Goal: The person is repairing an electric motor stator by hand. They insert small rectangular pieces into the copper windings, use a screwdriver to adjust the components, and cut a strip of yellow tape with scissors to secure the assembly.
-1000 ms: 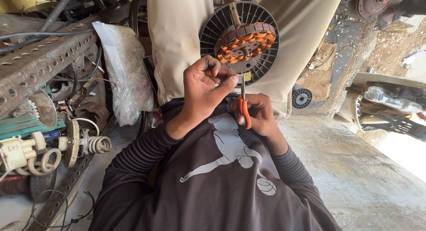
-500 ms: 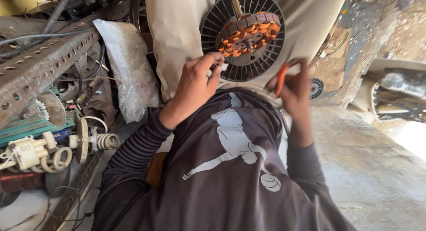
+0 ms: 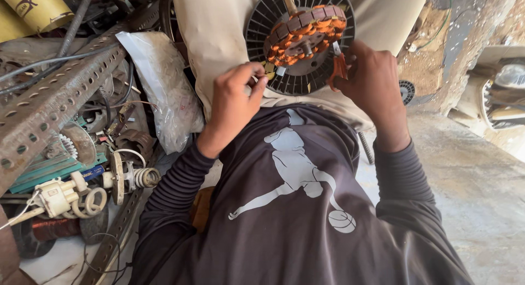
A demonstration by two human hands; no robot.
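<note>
I see motor (image 3: 299,41), black finned disc with orange windings, resting on lap just above my hands. Right hand (image 3: 372,80) has swung from below motor up to its right edge since a second ago; fingers closed round orange-handled cutters (image 3: 338,71), tips now at windings. Left hand (image 3: 232,102) stays at motor's lower left, fingers pinched narrow on wire end. Judging: work moved on to windings. Plastic bag (image 3: 164,88), perforated rail (image 3: 60,93) left of motor.

Plastic bag (image 3: 164,88) (beside perforated metal rail (image 3: 54,99))

Single head-worn view, steeply downward and close over the wearer's chest, lap and cluttered floor (image 3: 481,197).
</note>
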